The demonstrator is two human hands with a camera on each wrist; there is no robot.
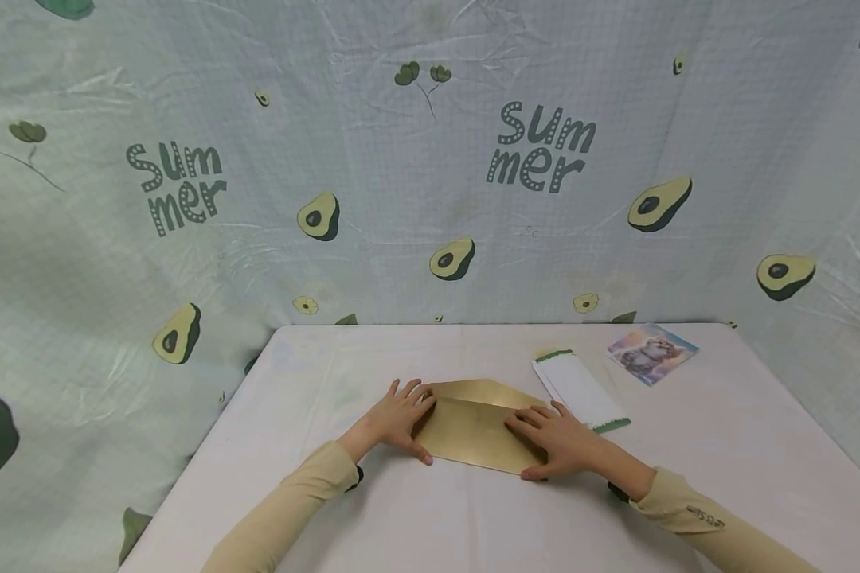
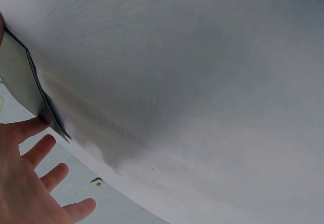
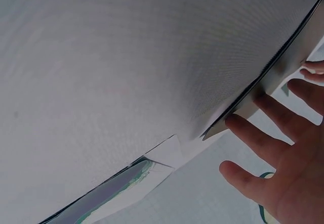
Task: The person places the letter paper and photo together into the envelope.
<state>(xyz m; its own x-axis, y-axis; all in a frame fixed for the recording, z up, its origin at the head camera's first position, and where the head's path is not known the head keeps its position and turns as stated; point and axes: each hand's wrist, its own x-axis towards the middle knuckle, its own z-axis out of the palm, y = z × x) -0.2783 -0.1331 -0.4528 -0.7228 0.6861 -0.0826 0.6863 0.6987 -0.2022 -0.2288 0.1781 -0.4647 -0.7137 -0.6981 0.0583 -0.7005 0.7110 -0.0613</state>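
A gold envelope (image 1: 473, 434) lies on the table in front of the person, its pointed flap (image 1: 483, 391) at the far side. The left hand (image 1: 401, 422) rests at its left end, thumb by the near corner and fingers spread; in the left wrist view one fingertip of this hand (image 2: 30, 168) touches the envelope's edge. At the right end, the right hand (image 1: 555, 438) has its fingers on the envelope's face and its thumb at the near edge. In the right wrist view the right hand's fingers (image 3: 258, 138) look fairly straight against the envelope (image 3: 263, 90). The envelope's contents, if any, are hidden.
Right of the envelope lies a white rectangular item (image 1: 580, 390) with green ends. Beyond it, a card with a kitten picture (image 1: 652, 352) lies near the back right of the white table (image 1: 358, 358). A curtain (image 1: 387, 159) printed with avocados hangs behind.
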